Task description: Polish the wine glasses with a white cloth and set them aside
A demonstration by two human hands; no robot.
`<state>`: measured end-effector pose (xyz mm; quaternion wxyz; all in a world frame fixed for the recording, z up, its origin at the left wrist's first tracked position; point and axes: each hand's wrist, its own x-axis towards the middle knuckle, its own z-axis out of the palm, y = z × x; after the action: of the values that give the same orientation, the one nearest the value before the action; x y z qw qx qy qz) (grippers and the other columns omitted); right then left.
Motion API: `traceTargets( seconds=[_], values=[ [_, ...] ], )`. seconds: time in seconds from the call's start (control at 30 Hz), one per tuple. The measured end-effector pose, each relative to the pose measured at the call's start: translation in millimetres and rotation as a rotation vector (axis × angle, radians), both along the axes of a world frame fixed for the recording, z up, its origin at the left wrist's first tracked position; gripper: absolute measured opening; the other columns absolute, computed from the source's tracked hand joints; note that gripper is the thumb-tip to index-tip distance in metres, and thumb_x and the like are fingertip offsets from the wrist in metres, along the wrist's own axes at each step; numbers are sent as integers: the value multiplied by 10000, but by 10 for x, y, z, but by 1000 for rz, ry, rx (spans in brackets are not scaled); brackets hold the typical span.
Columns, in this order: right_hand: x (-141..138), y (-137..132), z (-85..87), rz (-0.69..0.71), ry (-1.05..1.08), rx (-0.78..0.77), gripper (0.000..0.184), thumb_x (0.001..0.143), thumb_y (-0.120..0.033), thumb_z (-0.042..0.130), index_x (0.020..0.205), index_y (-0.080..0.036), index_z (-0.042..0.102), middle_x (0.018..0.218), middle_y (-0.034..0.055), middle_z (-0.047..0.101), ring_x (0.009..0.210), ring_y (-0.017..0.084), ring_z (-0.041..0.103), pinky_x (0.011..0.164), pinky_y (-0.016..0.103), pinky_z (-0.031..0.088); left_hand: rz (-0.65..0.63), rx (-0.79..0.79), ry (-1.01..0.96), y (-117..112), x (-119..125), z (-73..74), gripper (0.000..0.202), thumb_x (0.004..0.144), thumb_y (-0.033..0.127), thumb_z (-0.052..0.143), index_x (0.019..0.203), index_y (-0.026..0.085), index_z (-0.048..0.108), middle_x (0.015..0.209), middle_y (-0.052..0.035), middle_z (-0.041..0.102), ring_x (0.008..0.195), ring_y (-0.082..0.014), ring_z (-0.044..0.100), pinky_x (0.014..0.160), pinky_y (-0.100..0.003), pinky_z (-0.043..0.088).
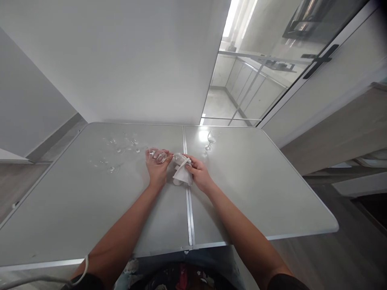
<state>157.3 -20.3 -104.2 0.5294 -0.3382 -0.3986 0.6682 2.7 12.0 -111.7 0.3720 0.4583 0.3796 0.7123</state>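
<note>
My left hand (157,169) is wrapped round the bowl of a clear wine glass (157,155), which lies tilted on its side above the table. From the right, my right hand (198,171) grips a white cloth (183,174) that is folded about the foot end of the same glass. The cloth hides most of the foot, and one corner hangs down. Beyond my right hand, another stemmed glass (211,140) stands upright on the table. Several more clear glasses (119,145) are grouped to the left of my left hand; their outlines are faint.
The pale folding table (242,193) has a metal seam (190,217) running down its middle. A white wall (136,60) rises behind its far edge. Right of that is a glass door (242,88) with a dark handle (321,61). A white cable (81,274) lies by my left elbow.
</note>
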Motion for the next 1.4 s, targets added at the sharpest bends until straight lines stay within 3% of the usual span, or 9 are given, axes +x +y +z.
traceTargets(
  seconds=[0.2,0.33,0.5,0.6,0.73,0.9,1.07,1.3,1.4],
  values=[
    [67,7,82,5,-47,-25,460,735,-319,767,1184,-235,711,1034,35,727,908,211,638,803,307,495,-37,-43,-68,24,-53,0,606,687,296,885,1084,261,429,940,5,696,817,-165,743,827,-327,600],
    [175,11,112,-158,-202,14,182,782,-340,652,836,-192,743,782,17,672,727,174,572,650,271,429,-71,-118,-62,29,-77,-33,627,707,315,875,1160,251,447,1026,-50,729,809,-174,754,801,-314,594],
    [178,-28,136,-248,-591,256,540,896,-514,583,469,-199,488,618,9,520,585,134,445,634,296,384,-217,-219,-18,-16,-7,-88,689,709,336,873,1283,215,512,1135,-134,735,910,-233,766,860,-367,600],
    [122,-37,121,-302,-737,401,346,828,-459,705,611,-215,592,829,37,647,689,164,526,706,315,428,-267,-231,-21,-42,33,-118,673,716,344,866,1291,205,547,1090,-134,753,1025,-274,745,887,-388,602],
    [64,-21,42,-218,-876,416,218,785,-362,742,961,-243,691,747,-14,658,690,174,546,724,303,433,-301,-261,2,-73,72,-152,669,709,341,867,1291,218,562,1002,-116,777,1039,-292,738,819,-380,618],
    [33,-23,-41,-222,-1049,486,129,852,-257,635,732,-221,665,745,18,644,680,171,566,670,277,396,-401,-234,38,-97,116,-171,618,713,318,860,1262,207,600,1004,-119,779,1156,-302,688,945,-437,578],
    [129,-14,-34,-255,-1221,514,140,889,-228,591,829,-239,716,830,42,678,736,187,606,705,278,406,-423,-119,142,-98,112,-150,670,671,288,886,1266,234,584,1189,-115,729,1187,-280,665,1060,-448,488],
    [837,105,165,-887,-1055,415,250,909,-396,606,884,-209,770,944,109,746,888,262,675,838,338,476,-322,-108,315,-88,37,-131,217,881,422,682,940,214,659,893,-49,704,820,-175,625,777,-299,487],
    [1351,229,247,-1044,-1117,241,323,869,-444,622,843,-167,786,908,114,773,851,267,701,803,321,487,-400,-147,396,-99,27,-140,295,937,454,589,797,201,647,728,-20,648,665,-147,537,667,-268,438]
  ],
)
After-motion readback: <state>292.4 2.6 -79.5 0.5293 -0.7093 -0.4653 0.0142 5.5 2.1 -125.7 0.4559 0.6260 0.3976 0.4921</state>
